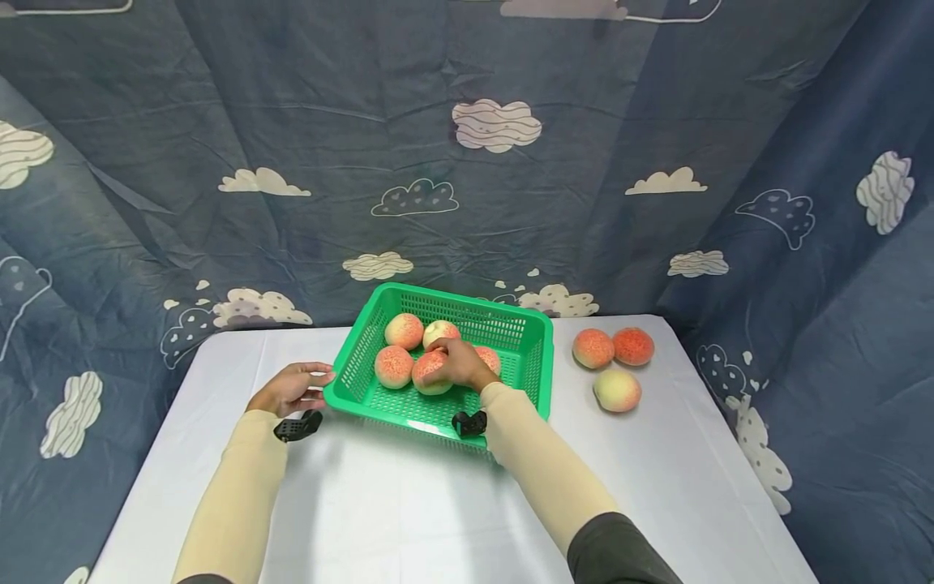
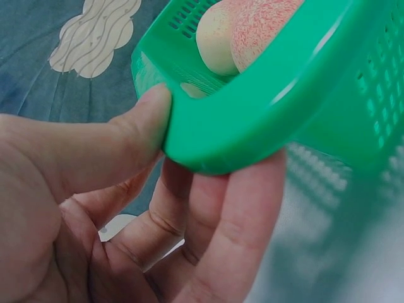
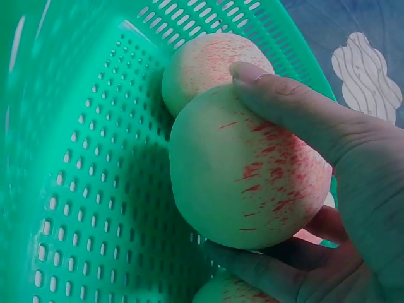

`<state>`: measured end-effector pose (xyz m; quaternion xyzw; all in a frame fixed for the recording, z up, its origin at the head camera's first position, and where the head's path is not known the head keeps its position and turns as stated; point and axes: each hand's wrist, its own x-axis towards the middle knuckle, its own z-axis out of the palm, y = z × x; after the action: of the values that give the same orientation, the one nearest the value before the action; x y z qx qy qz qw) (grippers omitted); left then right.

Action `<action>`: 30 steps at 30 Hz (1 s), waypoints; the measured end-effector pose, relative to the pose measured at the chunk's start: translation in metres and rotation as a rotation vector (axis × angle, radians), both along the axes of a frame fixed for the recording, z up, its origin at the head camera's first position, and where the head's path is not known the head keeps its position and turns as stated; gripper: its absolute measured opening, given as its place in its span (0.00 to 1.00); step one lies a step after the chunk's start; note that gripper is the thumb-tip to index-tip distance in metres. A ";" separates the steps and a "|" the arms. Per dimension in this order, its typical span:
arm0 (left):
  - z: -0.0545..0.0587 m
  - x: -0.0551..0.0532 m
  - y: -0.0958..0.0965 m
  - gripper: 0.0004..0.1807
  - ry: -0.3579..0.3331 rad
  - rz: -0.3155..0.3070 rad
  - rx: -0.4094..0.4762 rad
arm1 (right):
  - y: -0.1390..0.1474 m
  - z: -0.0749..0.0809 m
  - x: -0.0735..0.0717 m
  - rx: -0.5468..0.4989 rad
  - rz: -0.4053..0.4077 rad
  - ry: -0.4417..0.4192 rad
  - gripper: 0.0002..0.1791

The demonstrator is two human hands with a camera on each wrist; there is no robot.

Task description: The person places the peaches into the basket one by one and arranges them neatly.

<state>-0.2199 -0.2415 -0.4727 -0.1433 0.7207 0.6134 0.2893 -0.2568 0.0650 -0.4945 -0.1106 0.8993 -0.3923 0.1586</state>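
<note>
A green plastic basket (image 1: 467, 301) with slotted walls stands on the white table, several peaches inside it. My left hand (image 1: 288, 391) pinches the basket's near-left corner; in the left wrist view the thumb (image 2: 148, 117) lies against the rim (image 2: 252, 113) and fingers curl beneath it. Inside the basket my right hand (image 1: 463, 363) grips a peach (image 3: 246, 170), pale with red streaks, thumb on one side and fingers on the other. Another peach (image 3: 208, 63) lies beside the held one. The head view also shows a peach (image 1: 394, 367) and a paler peach (image 1: 441, 332) in the basket.
To the basket's right on the white table (image 1: 394, 503) lie a peach (image 1: 593, 348), a redder peach (image 1: 633, 346) and a yellowish peach (image 1: 617, 391). A dark blue curtain (image 1: 350, 130) with cloud prints hangs behind the table and along its sides.
</note>
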 end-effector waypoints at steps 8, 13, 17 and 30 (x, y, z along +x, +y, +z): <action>0.000 0.002 0.000 0.23 -0.003 0.006 -0.003 | 0.000 -0.005 -0.005 0.094 -0.018 0.043 0.36; 0.000 0.002 -0.001 0.22 0.001 0.004 0.003 | -0.003 0.001 0.000 0.138 -0.016 0.010 0.34; 0.000 0.001 -0.001 0.22 0.000 0.004 0.005 | -0.005 0.003 0.000 0.174 -0.021 -0.006 0.36; -0.001 0.000 -0.002 0.21 0.002 0.005 0.012 | -0.006 0.002 0.000 0.206 0.017 -0.028 0.33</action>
<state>-0.2201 -0.2432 -0.4733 -0.1426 0.7169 0.6187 0.2881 -0.2564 0.0588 -0.4926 -0.0959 0.9316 -0.2978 0.1850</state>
